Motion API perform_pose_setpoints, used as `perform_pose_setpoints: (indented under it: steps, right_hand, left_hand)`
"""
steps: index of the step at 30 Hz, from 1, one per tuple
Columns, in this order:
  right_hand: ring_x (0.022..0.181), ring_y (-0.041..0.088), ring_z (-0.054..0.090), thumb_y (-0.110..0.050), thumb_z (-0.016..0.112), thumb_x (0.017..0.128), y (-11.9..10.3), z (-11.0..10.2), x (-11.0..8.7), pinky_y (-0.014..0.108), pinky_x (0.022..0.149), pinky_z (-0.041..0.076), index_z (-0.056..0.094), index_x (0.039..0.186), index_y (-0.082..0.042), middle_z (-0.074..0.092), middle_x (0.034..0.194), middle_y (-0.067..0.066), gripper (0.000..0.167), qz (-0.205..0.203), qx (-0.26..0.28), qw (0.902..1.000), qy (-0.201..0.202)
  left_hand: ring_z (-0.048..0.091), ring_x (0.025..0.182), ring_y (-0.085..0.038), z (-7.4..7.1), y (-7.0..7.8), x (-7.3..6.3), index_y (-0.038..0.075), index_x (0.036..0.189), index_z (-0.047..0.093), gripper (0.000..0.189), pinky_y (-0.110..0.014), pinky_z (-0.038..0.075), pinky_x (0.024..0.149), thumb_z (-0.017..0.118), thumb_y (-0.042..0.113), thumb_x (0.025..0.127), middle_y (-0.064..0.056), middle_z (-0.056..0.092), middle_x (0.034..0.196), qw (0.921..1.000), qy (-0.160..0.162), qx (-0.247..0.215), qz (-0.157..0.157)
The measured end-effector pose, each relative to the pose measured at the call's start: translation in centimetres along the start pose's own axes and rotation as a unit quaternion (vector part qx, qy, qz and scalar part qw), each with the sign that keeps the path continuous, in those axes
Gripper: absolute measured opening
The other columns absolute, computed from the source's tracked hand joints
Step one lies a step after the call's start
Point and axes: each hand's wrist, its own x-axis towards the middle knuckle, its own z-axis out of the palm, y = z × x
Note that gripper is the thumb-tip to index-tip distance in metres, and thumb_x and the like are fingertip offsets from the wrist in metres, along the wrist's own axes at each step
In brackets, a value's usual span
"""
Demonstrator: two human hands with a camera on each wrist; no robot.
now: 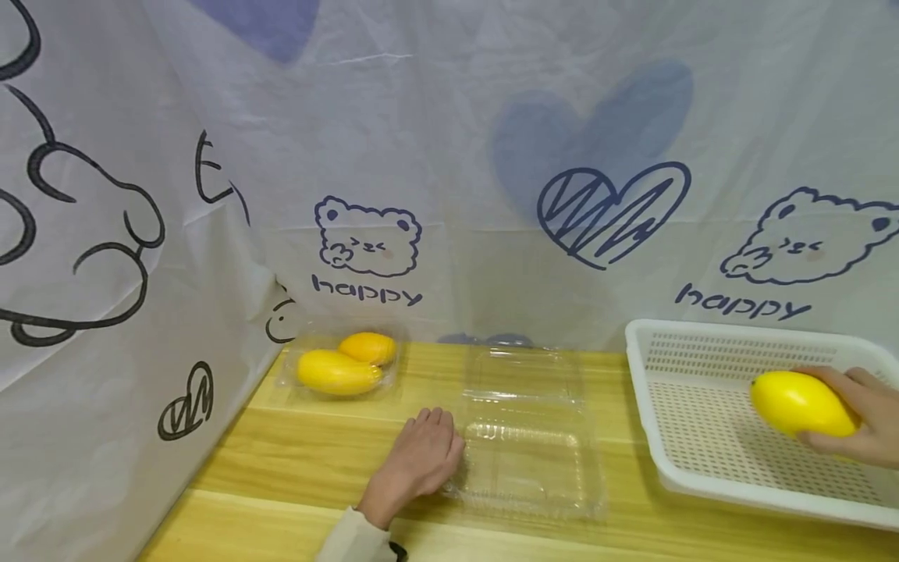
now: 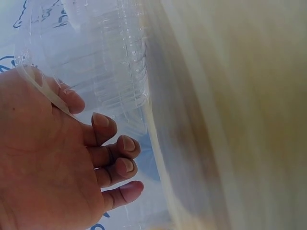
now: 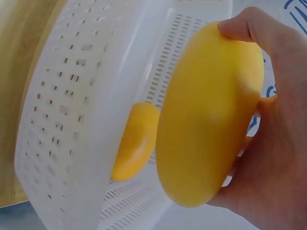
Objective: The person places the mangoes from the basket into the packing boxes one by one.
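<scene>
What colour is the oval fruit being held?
The oval fruit is yellow, clearest in the right wrist view.

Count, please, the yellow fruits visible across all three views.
4: two yellow fruits in the left clear plastic container, one held by the right grip, one inside the white basket, seen from the right wrist. The basket may hide more.

Cream sleeve [image 1: 356,537], black band [image 1: 399,552], bare hands [image 1: 423,451]

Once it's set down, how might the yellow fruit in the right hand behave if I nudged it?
The yellow fruit would likely roll, given its rounded, oblong body. Its smooth, faintly shiny skin may make it slightly slippery. It's probably firm, as the right hand grips it without visible denting.
</scene>
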Motion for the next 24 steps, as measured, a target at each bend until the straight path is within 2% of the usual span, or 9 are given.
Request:
perform_pose_setpoints:
  steps: [7,10,13,16,20,24]
  right_hand:
    - [0.076,0.030,0.046,-0.043,0.083,0.077,-0.2,-0.2,-0.2,0.041,0.057,0.036,0.033,0.145,0.002,0.050,0.098,0.025,0.095,0.004,0.004,0.9999,0.010]
    - [0.074,0.028,0.046,-0.041,0.083,0.078,-0.4,-0.2,-0.3,0.039,0.055,0.035,0.032,0.146,0.001,0.051,0.096,0.025,0.095,-0.002,0.011,0.9993,0.035]
    - [0.072,0.022,0.044,-0.032,0.085,0.074,-0.5,-0.3,-0.3,0.034,0.054,0.034,0.034,0.147,0.001,0.054,0.091,0.021,0.095,-0.037,0.032,0.9955,0.081]
    - [0.071,0.019,0.042,-0.026,0.087,0.072,-0.7,-0.5,-0.4,0.031,0.054,0.032,0.036,0.146,0.001,0.055,0.091,0.021,0.094,-0.052,0.055,0.9909,0.111]
    - [0.072,0.024,0.043,-0.024,0.086,0.075,-1.0,-0.9,-0.5,0.031,0.053,0.033,0.032,0.150,0.000,0.054,0.094,0.026,0.095,-0.019,0.075,0.9916,0.104]
    - [0.067,0.014,0.042,-0.021,0.085,0.078,-0.8,-1.1,-0.8,0.028,0.051,0.033,0.030,0.152,-0.002,0.056,0.089,0.023,0.094,0.001,0.094,0.9887,0.116]
  left_hand:
    - [0.049,0.096,-0.028,0.1,0.0,0.2,0.006,0.095,0.051,0.027,-0.049,0.043,0.090,0.033,0.023,0.105,-0.012,0.054,0.100,1.0000,0.003,0.006,-0.002]
    - [0.051,0.100,-0.030,0.1,0.0,0.1,0.004,0.098,0.052,0.029,-0.051,0.043,0.093,0.032,0.024,0.105,-0.015,0.057,0.105,1.0000,0.003,0.005,-0.002]
    - [0.052,0.103,-0.031,0.1,0.0,0.1,0.004,0.100,0.053,0.030,-0.052,0.043,0.095,0.032,0.024,0.105,-0.017,0.059,0.111,1.0000,0.001,0.004,-0.004]
    - [0.051,0.100,-0.030,0.1,0.0,0.1,0.005,0.098,0.052,0.028,-0.051,0.043,0.093,0.033,0.024,0.105,-0.015,0.057,0.106,1.0000,0.001,0.004,-0.004]
    - [0.048,0.094,-0.028,0.1,0.0,0.1,0.007,0.094,0.050,0.026,-0.049,0.043,0.089,0.033,0.023,0.105,-0.011,0.053,0.097,1.0000,0.004,0.004,-0.001]
    - [0.046,0.092,-0.026,0.1,0.0,0.2,0.007,0.093,0.049,0.026,-0.047,0.043,0.087,0.033,0.023,0.105,-0.009,0.050,0.094,1.0000,0.005,0.003,0.000]
